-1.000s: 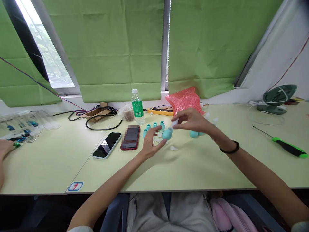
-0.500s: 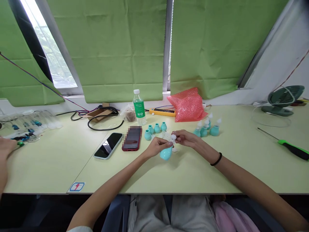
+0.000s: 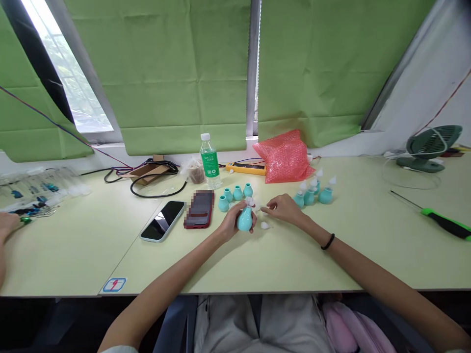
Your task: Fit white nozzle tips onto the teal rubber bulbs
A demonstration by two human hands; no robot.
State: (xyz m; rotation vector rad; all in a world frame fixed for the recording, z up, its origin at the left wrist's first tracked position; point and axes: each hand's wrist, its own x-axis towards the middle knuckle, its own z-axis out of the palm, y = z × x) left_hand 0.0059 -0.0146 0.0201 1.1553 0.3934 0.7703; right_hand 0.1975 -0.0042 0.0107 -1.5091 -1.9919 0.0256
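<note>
My left hand point(image 3: 232, 220) is wrapped round a turquoise squeeze bulb point(image 3: 245, 219), which is upright with a whitish translucent piece point(image 3: 249, 201) at its top. To the right, my right hand point(image 3: 283, 208) hovers low over the table, thumb and forefinger slightly apart and nothing visible between them. Its fingertips are close to a few small translucent pieces point(image 3: 257, 208), partly hidden behind my left hand. A white pointed tip point(image 3: 265, 225) lies on the table between my hands. Open-necked turquoise bulbs point(image 3: 238, 193) stand behind my left hand. Several bulbs with white tips point(image 3: 326, 195) stand beyond my right wrist.
Two phones point(image 3: 164, 221) lie left of my left hand. Behind stand a water bottle point(image 3: 210, 164), a yellow tool point(image 3: 246, 168) and a red bubble-wrap bag point(image 3: 287, 159). A screwdriver point(image 3: 443, 220) and small fan point(image 3: 429, 147) are at right. Another person's hand point(image 3: 8, 224) is far left.
My left hand has turned the bulb upright and shifted slightly left. My right hand has come away from the bulb's top, its fingers now lower, near the loose pieces.
</note>
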